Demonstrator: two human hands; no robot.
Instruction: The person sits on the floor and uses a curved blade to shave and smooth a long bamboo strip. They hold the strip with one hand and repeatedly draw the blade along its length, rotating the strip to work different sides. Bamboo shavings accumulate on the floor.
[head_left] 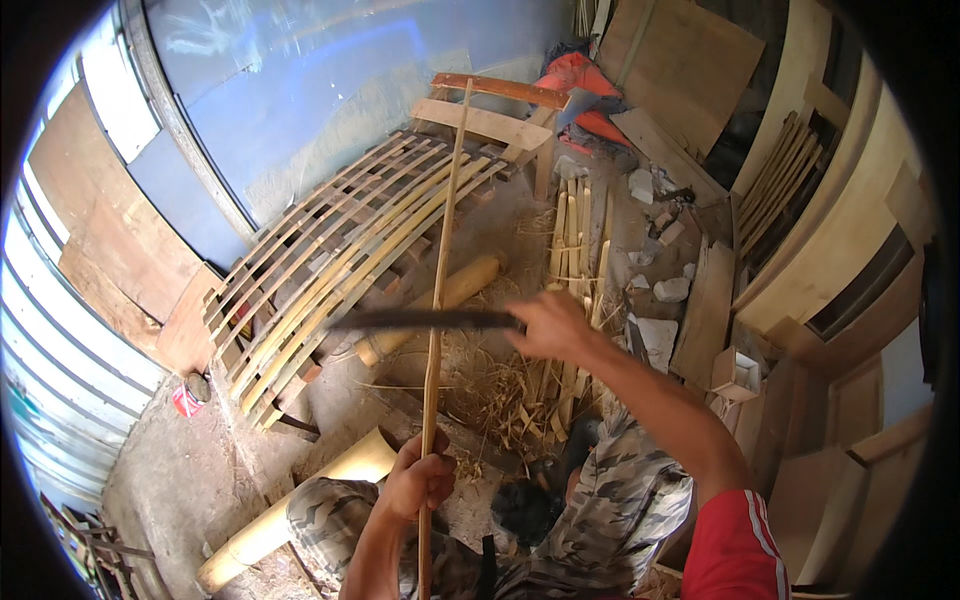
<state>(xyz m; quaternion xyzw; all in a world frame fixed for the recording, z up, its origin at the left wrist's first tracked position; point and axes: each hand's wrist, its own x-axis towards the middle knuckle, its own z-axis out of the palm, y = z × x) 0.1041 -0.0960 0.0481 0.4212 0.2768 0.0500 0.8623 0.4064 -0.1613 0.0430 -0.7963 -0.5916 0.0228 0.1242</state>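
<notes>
My left hand [418, 478] is wrapped round the lower part of a long, thin bamboo strip [447, 230], which stands up in front of me and reaches toward the wooden bench frame. In my right hand [553, 325] is the handle of a long dark-bladed knife [400, 320]. Its blade lies crosswise to the strip, pointing left, and overlaps it about midway; whether it touches cannot be told. Slight blur covers the blade and right hand. Pale shavings [515, 390] lie on the ground beyond my knees.
A slatted bamboo rack [350, 225] stands far left. Thick bamboo poles lie at centre [470, 285] and beside my left knee [255, 530]. A bundle of split bamboo [572, 230] and stone rubble [670, 290] lie to the right. Wooden boards [705, 310] line the right side.
</notes>
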